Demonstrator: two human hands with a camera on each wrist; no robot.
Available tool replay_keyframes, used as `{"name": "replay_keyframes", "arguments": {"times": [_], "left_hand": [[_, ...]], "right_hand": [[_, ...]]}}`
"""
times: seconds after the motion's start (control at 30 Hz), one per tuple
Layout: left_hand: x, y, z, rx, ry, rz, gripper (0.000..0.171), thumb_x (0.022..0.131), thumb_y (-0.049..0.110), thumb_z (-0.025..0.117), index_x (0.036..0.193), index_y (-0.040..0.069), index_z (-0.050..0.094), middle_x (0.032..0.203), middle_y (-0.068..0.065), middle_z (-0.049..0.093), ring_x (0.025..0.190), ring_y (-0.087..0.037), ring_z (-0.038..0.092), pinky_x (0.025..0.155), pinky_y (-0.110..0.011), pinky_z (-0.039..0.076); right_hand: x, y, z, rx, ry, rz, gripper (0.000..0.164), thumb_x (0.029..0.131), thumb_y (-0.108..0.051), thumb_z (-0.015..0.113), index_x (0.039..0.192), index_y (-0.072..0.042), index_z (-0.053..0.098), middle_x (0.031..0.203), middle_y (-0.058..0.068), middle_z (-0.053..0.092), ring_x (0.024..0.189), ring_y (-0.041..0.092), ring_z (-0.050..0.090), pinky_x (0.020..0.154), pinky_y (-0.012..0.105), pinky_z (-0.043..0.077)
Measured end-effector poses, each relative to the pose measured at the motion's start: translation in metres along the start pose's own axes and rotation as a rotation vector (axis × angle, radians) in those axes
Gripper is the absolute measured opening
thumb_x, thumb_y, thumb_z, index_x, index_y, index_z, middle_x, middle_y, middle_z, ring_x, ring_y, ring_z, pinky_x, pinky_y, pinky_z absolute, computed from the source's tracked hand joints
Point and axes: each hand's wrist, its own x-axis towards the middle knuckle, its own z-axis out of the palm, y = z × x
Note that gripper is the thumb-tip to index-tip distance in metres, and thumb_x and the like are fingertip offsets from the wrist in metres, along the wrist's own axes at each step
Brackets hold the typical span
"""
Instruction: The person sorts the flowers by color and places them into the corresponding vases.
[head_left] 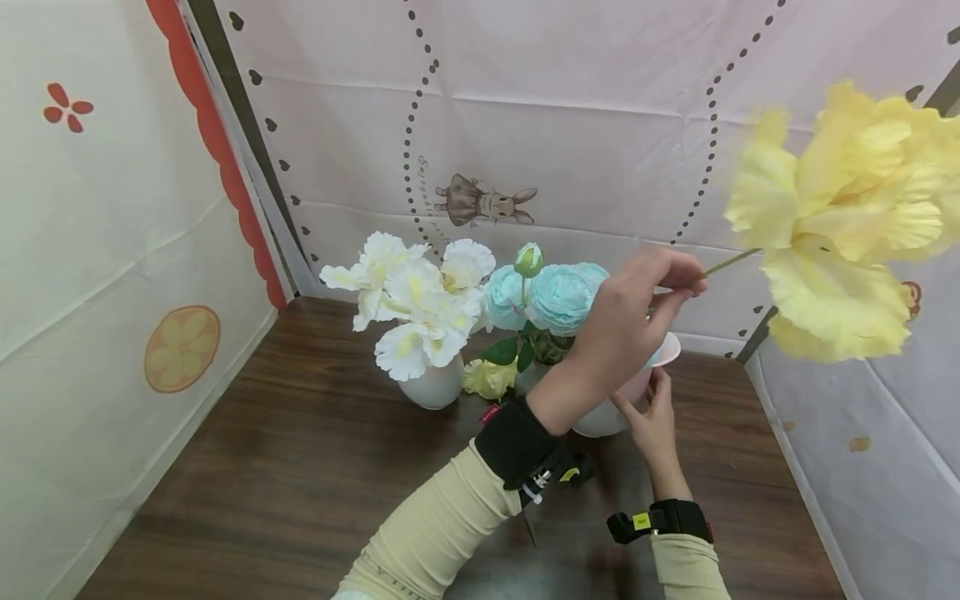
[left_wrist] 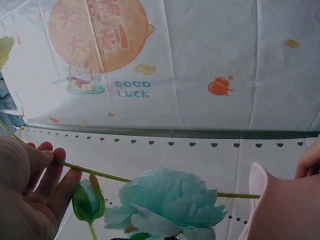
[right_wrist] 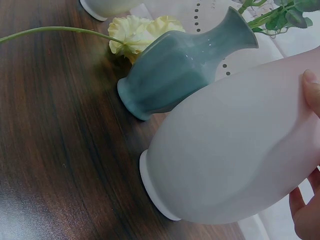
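Observation:
A large yellow artificial flower (head_left: 855,217) stands out to the right on a thin green stem, which my left hand (head_left: 622,312) pinches between thumb and fingers. In the left wrist view, that stem (left_wrist: 112,177) passes the blue flower and reaches the mouth of a pinkish-white vase (left_wrist: 285,205). The vase's rounded body (right_wrist: 235,145) stands on the table, and my right hand (head_left: 655,421) grips its upper part. Part of the vase is hidden behind the left hand in the head view.
Left of the gripped vase stands a teal vase (right_wrist: 175,65) with blue flowers (head_left: 566,296) and a green bud (head_left: 529,260). Farther left, a white vase (head_left: 435,385) holds white flowers (head_left: 420,300). A second yellow flower (head_left: 491,379) lies on the wooden table (head_left: 315,467). Printed cloth walls surround it.

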Motion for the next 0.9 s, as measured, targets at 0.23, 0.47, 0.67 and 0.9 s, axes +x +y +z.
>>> {"name": "replay_keyframes", "arguments": {"times": [0.23, 0.47, 0.67, 0.9], "left_hand": [[0.006, -0.004, 0.012, 0.234, -0.104, -0.190, 0.030, 0.098, 0.004, 0.059, 0.128, 0.007, 0.053, 0.122, -0.002, 0.066, 0.114, -0.009, 0.064, 0.087, -0.003, 0.046], [0.002, -0.001, 0.015, 0.312, -0.150, -0.285, 0.042, 0.098, -0.005, 0.046, 0.138, 0.007, 0.041, 0.138, -0.003, 0.052, 0.127, -0.011, 0.056, 0.066, -0.005, 0.043], [-0.001, 0.008, 0.007, 0.253, -0.150, -0.222, 0.043, 0.097, -0.003, 0.054, 0.137, 0.005, 0.041, 0.136, -0.005, 0.053, 0.127, -0.012, 0.055, 0.100, -0.004, 0.041], [-0.009, 0.020, -0.003, 0.132, -0.159, -0.151, 0.038, 0.097, -0.001, 0.057, 0.133, 0.002, 0.045, 0.132, -0.008, 0.057, 0.127, -0.014, 0.055, 0.105, -0.005, 0.038]], "right_hand": [[0.000, 0.003, 0.001, 0.012, 0.001, -0.019, 0.077, 0.095, -0.016, 0.069, 0.153, -0.003, 0.021, 0.157, 0.019, 0.030, 0.148, 0.034, 0.027, 0.124, 0.054, 0.022], [0.000, 0.004, 0.003, 0.007, 0.017, -0.096, 0.074, 0.094, -0.005, 0.067, 0.153, 0.002, 0.023, 0.155, 0.025, 0.033, 0.146, 0.040, 0.031, 0.121, 0.059, 0.026], [0.001, 0.005, 0.002, 0.026, 0.015, -0.093, 0.068, 0.095, -0.006, 0.065, 0.150, -0.001, 0.025, 0.155, 0.022, 0.032, 0.148, 0.039, 0.027, 0.123, 0.060, 0.021], [0.001, 0.007, -0.001, -0.015, -0.036, -0.034, 0.070, 0.098, -0.016, 0.061, 0.152, -0.006, 0.019, 0.158, 0.019, 0.028, 0.150, 0.038, 0.023, 0.124, 0.058, 0.019]]}}
